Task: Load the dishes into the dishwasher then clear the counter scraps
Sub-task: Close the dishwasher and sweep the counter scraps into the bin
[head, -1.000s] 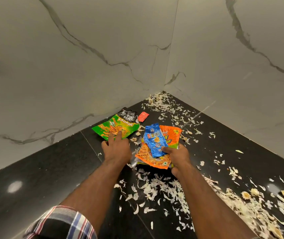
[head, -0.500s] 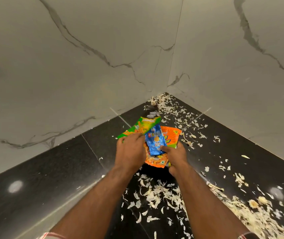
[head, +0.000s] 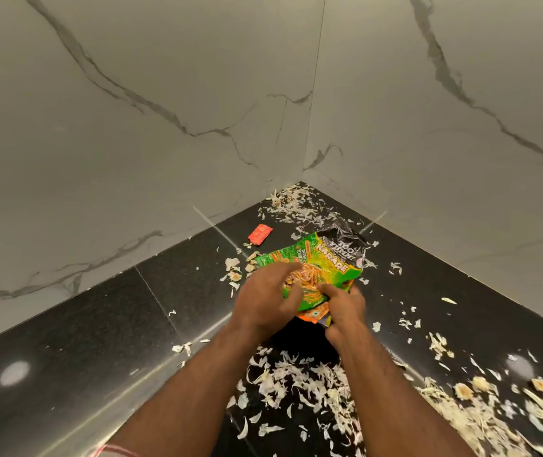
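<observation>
Wrappers: green snack wrapper (head: 321,270) w/ black top sits uppermost, lifted a bit above the black surface (head: 82,341) near the corner where two marbled white walls (head: 131,127) meet. Under it an orange wrapper (head: 313,315) peeks out at the bottom edge, between both hands; a sliver of another pack shows beside it, colour unclear.

Left hand (head: 265,301) lies over the green wrapper's left/lower part, fingers curled onto it, thumb toward the middle — looks like it grips the wrapper, tho motion blur softens the fingertips. Right hand (head: 342,308) grasps the stack from the right/lower side, thumb on top of the green wrapper, fingers tucked beneath w/ the orange one.

Small red sachet (head: 259,233) lies flat on the surface, apart from the wrappers, to their upper left, close to the left wall.

Scraps: pale peel shavings (head: 296,384) strewn thick on the surface below the hands, betw. the forearms. More shavings (head: 296,201) piled into the wall corner. A dense drift (head: 481,413) runs along the lower right, w/ a few round yellowish bits among it. A few loose pieces (head: 233,268) just left of the green wrapper; scattered flecks to the right too.

Edge of a striped sleeve (head: 115,451) shows at the bottom, on the left arm.
</observation>
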A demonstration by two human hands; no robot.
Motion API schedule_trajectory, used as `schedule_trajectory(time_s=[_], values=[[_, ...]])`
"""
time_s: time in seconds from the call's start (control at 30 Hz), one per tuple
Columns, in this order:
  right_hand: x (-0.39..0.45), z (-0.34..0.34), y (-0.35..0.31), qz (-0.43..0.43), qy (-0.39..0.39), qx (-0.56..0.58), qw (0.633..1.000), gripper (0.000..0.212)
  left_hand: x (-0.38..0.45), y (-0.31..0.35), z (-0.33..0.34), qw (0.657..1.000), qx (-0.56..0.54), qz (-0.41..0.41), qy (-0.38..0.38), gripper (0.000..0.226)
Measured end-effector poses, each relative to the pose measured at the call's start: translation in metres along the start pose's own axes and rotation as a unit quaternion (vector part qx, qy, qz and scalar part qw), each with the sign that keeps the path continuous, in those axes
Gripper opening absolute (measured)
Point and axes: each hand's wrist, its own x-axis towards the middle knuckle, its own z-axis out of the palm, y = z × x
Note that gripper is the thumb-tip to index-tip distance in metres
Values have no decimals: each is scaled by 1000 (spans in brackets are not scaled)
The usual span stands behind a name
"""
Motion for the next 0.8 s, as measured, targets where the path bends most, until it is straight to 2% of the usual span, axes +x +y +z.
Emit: schedule_trajectory(time_s=[0.13,0.23,0.33,0.5,0.63,0.8], values=[[12,-3,-4,-6,-9,-1,1000,31,40,-27,2,989,95,-112,-11,45],[22,-1,-7,-14,-16,-6,1000,32,70,-49,9,972,150,-166,-76,51],[36,3,-7,-9,-11,-16,1000,34,93,-60,16,951,185,-197,-153,55],[51,7,-9,-16,-18,-16,1000,33,118,-71,29,929,189,-240,-206,60],[54,5,-12,-8,-17,-13,1000,35,125,-76,36,939,171,-249,-167,61],[50,1,-14,-5,-16,-19,1000,37,118,-69,32,951,184,-216,-120,54]])
